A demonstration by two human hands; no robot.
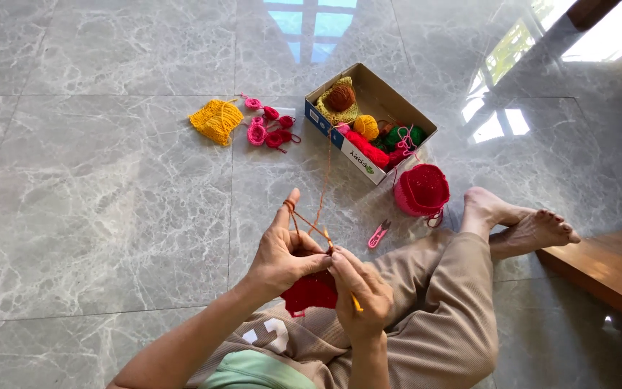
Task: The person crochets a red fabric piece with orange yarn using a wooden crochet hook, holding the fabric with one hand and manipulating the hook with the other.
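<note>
The right hand [360,294] pinches a yellow crochet hook [355,301] while the left hand [281,256], index finger raised with orange-brown yarn [323,180] looped round it, grips a red crocheted piece [311,292] over the lap, the strand running to an open cardboard box [390,97] with a blue-and-white side label.

Two hands: left hand [280,253], right hand [360,288]. One crochet hook [355,301]. One red crochet piece [312,292]. One cardboard box [390,99]. One yellow knitted piece [216,120]. One pink snips [378,234]. One red crocheted cap [422,190]. Several small pink-red pieces [268,127], exact count unclear.
</note>
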